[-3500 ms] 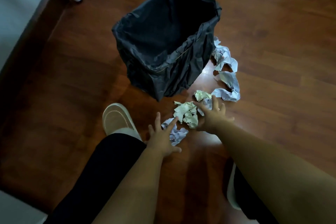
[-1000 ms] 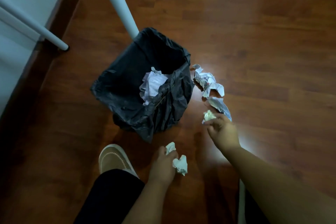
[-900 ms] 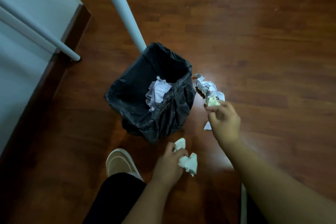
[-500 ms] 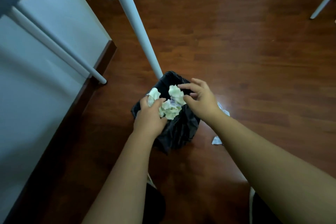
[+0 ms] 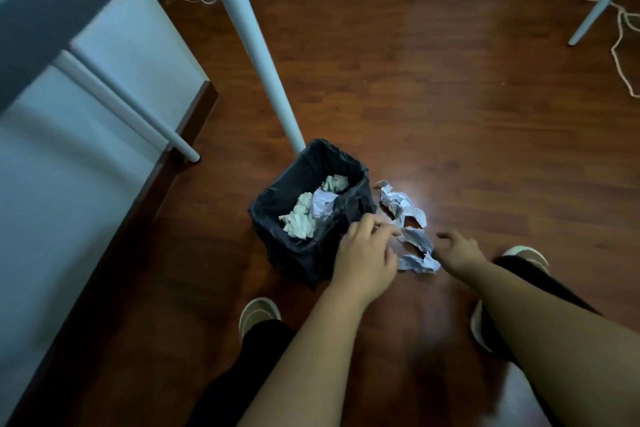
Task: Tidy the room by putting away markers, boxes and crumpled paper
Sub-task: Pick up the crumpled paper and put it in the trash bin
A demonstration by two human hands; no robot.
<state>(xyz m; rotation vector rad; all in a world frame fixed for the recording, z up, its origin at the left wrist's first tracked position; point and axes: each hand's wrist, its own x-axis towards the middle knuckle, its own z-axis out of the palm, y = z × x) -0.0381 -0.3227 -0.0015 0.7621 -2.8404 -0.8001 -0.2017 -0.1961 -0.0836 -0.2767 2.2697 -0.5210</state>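
1. Head view: a small bin lined with a black bag (image 5: 304, 246) stood on the wooden floor (image 5: 450, 121), just at the foot of a white table leg (image 5: 256, 45) that rose from its 12 o'clock edge.
2. Inside the bin lay crumpled paper (image 5: 304, 215), pale greenish wads and a white one, piled toward the bin's 2 o'clock corner.
3. More crumpled white paper (image 5: 408, 229) lay loose on the floor at the bin's 3 o'clock side, strung out in a line from beside the rim down toward 5 o'clock.
4. The left hand (image 5: 363, 260) hovered over the bin's 4 o'clock corner, fingers loosely curled and holding nothing, its fingertips near the loose paper.
5. The right hand (image 5: 457, 251) was at 3 o'clock of the loose paper, just beside its lower pieces, fingers spread and empty.
6. Two slip-on shoes showed: one (image 5: 258, 314) at 6 o'clock of the bin, another (image 5: 526, 255) at 3 o'clock of the right hand.
7. A pale cord (image 5: 620, 55) trailed across the floor at 2 o'clock, near a second white leg (image 5: 602, 0).
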